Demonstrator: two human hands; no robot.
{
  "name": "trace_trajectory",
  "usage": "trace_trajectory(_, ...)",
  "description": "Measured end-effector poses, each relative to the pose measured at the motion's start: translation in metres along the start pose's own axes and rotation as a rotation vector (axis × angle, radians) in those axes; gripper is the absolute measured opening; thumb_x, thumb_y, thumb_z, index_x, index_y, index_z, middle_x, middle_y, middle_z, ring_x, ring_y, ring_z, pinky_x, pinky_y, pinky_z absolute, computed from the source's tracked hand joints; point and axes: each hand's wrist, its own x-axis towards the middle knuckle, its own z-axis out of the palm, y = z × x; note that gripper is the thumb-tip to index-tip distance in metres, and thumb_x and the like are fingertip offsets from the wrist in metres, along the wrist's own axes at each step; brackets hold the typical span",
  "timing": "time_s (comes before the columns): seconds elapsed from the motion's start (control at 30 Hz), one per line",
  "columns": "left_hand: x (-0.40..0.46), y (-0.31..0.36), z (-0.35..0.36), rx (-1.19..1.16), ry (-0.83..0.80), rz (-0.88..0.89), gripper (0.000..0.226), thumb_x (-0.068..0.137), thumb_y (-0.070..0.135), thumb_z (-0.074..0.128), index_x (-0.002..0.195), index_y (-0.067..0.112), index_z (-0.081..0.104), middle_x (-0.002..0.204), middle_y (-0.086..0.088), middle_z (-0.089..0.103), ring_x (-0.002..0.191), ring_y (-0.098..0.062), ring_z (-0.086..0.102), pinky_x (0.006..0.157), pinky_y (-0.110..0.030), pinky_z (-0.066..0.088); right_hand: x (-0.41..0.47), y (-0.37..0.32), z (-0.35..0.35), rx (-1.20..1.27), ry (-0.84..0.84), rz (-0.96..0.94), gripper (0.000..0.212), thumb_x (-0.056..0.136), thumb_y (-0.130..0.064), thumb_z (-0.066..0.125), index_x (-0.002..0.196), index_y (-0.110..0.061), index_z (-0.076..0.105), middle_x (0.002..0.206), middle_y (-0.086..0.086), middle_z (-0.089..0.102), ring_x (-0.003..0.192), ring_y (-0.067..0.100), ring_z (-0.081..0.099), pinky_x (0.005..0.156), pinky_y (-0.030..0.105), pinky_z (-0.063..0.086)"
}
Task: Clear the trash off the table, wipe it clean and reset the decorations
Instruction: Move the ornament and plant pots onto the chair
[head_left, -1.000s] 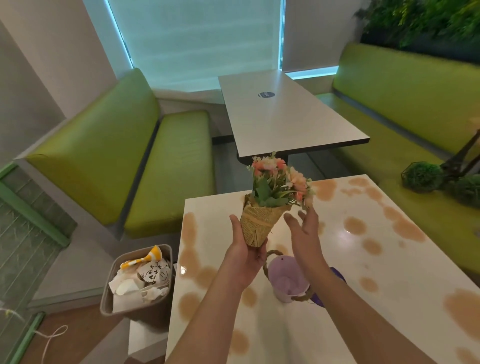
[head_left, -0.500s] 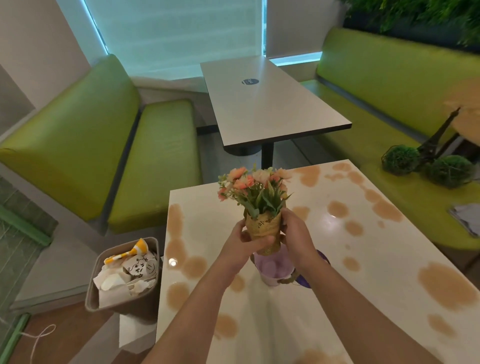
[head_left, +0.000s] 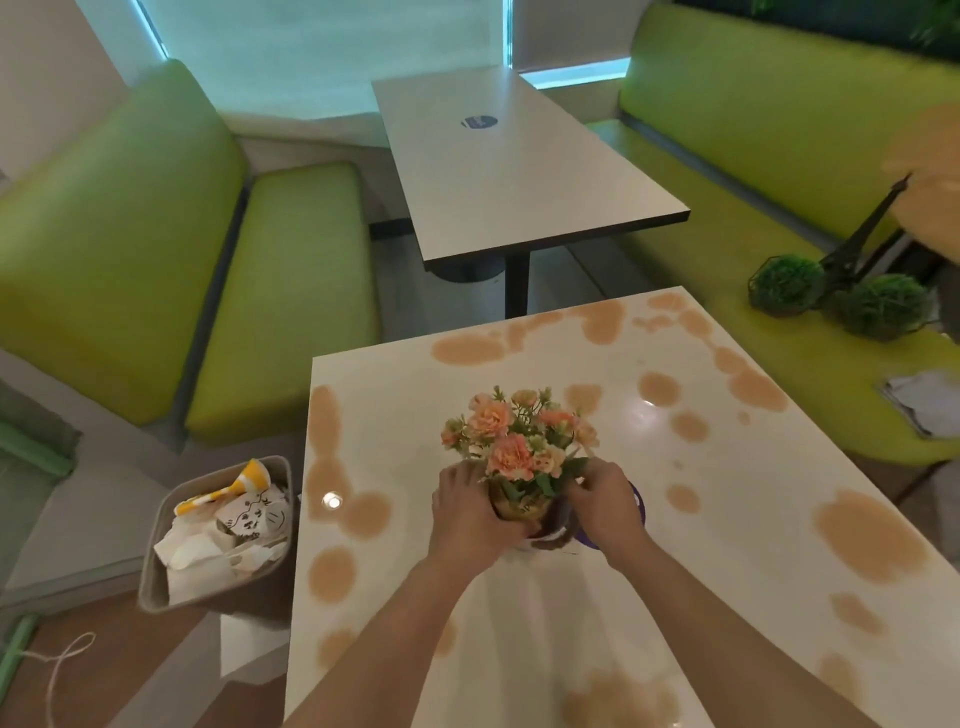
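A small bouquet of orange and pink flowers (head_left: 514, 441) in a brown paper cone stands in a lilac pot (head_left: 558, 525) on the white table (head_left: 701, 519) with tan patches. My left hand (head_left: 467, 514) grips the cone from the left. From the right, my right hand (head_left: 602, 506) holds the cone and pot rim, fingers curled. Most of the pot is hidden behind both hands. A purple disc (head_left: 638, 506) shows under the pot at the right.
A brown bin (head_left: 156, 587) full of paper trash stands on the floor left of the table. Two green ball plants (head_left: 787, 286) and a dark tower figure (head_left: 857, 234) lie on the right green bench, with a grey cloth (head_left: 922, 402). Another table (head_left: 519, 171) stands beyond.
Both hands have lowered the bouquet from mid-air down into the lilac pot. My right hand, open a second ago, now holds the cone.
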Motion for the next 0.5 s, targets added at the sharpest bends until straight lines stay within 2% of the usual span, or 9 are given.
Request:
trace_trajectory(0.07,0.004,-0.001,0.004,-0.070,-0.066,0.014,0.090,0.057,0.057,0.083,0.132,0.022,0.049,0.127,0.005,0.044,0.124,-0.016,0.029,0.105,-0.027,0.034,0.004,0.001,0.001,-0.099,0.029,-0.051,0.023,0.088,-0.005,0.058,0.068,-0.016,0.059,0.079,0.003,0.059,0.072,0.021,0.056,0.056,0.027,0.041)
trace_trajectory(0.13,0.005,-0.005,0.007,-0.186,-0.113,0.015,0.087,0.056,0.063,0.082,0.130,0.027,0.052,0.126,0.009,0.046,0.124,-0.015,0.037,0.105,-0.032,0.040,0.005,-0.001,0.002,-0.161,0.037,-0.060,0.018,0.087,-0.005,0.058,0.070,-0.012,0.057,0.079,-0.001,0.049,0.070,0.016,0.049,0.055,0.019,0.032)
trace_trajectory(0.2,0.004,-0.011,0.018,-0.329,-0.130,-0.019,0.088,0.058,0.068,0.081,0.133,0.033,0.048,0.127,0.017,0.047,0.124,-0.012,0.046,0.103,-0.032,0.045,0.007,0.006,0.005,-0.197,0.036,-0.045,0.011,0.082,-0.002,0.057,0.073,-0.008,0.057,0.075,0.000,0.054,0.065,0.018,0.053,0.051,0.019,0.035)
trace_trajectory(0.27,0.001,-0.018,0.027,-0.459,-0.172,-0.035,0.090,0.067,0.049,0.085,0.140,0.029,0.036,0.129,0.023,0.043,0.124,-0.005,0.047,0.102,-0.020,0.042,0.010,0.013,0.010,-0.149,0.023,-0.023,0.016,0.077,0.000,0.057,0.080,-0.015,0.063,0.073,-0.002,0.063,0.062,0.017,0.061,0.049,0.029,0.050)
trace_trajectory(0.3,0.000,-0.018,0.028,-0.521,-0.195,-0.033,0.094,0.069,0.035,0.087,0.142,0.026,0.029,0.133,0.020,0.045,0.124,-0.005,0.049,0.103,-0.023,0.044,0.011,0.015,0.011,-0.121,0.037,-0.012,0.017,0.077,-0.003,0.058,0.084,-0.017,0.064,0.075,-0.004,0.066,0.065,0.016,0.063,0.052,0.035,0.055)
trace_trajectory(0.37,-0.005,-0.018,0.025,-0.605,-0.240,-0.025,0.099,0.070,0.013,0.088,0.144,0.015,0.022,0.136,0.003,0.050,0.124,-0.012,0.053,0.099,-0.033,0.050,0.011,0.014,0.013,-0.081,0.074,0.028,0.014,0.078,-0.007,0.059,0.087,-0.017,0.061,0.080,-0.004,0.065,0.071,0.017,0.063,0.058,0.041,0.056)
trace_trajectory(0.43,-0.009,-0.014,0.019,-0.712,-0.301,0.014,0.089,0.072,-0.009,0.080,0.139,0.006,0.023,0.130,-0.006,0.055,0.113,-0.005,0.061,0.085,-0.019,0.053,0.007,0.013,0.013,-0.010,0.096,0.084,0.013,0.080,-0.007,0.059,0.090,-0.016,0.056,0.085,0.000,0.063,0.076,0.021,0.061,0.064,0.043,0.055)
trace_trajectory(0.5,-0.013,-0.008,0.018,-0.819,-0.356,0.060,0.084,0.072,-0.023,0.070,0.137,0.002,0.023,0.124,-0.009,0.057,0.105,0.002,0.064,0.079,-0.011,0.051,0.004,0.017,0.015,0.075,0.071,0.108,0.014,0.082,-0.007,0.054,0.093,-0.016,0.053,0.087,0.003,0.063,0.078,0.023,0.062,0.067,0.046,0.054)
